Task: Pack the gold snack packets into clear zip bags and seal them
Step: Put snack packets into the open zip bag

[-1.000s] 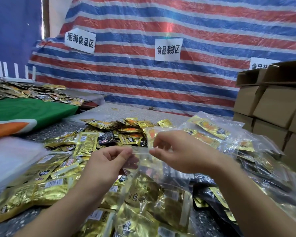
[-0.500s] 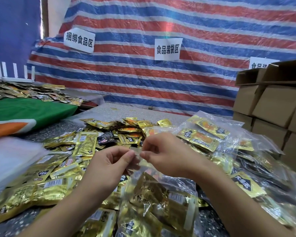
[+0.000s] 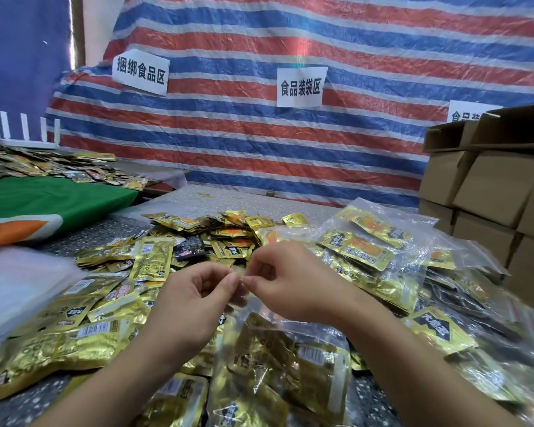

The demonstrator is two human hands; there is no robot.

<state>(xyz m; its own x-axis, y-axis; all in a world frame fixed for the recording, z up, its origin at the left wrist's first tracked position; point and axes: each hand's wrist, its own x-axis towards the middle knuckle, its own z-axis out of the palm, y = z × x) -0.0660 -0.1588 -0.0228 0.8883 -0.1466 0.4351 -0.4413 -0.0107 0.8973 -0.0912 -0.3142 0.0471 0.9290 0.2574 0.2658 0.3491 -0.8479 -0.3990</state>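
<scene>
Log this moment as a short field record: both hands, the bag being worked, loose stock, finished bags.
left hand: pinches the bag's top edge
right hand: pinches the same edge, fingertips nearly meeting the left's
clear zip bag: hangs below the hands, holds gold packets
loose gold packets: spread over the table, left and ahead
filled bags: piled at right
cardboard boxes: stacked far right

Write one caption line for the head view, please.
Both hands, left hand and right hand, pinch the top of a clear zip bag filled with gold packets.
</scene>
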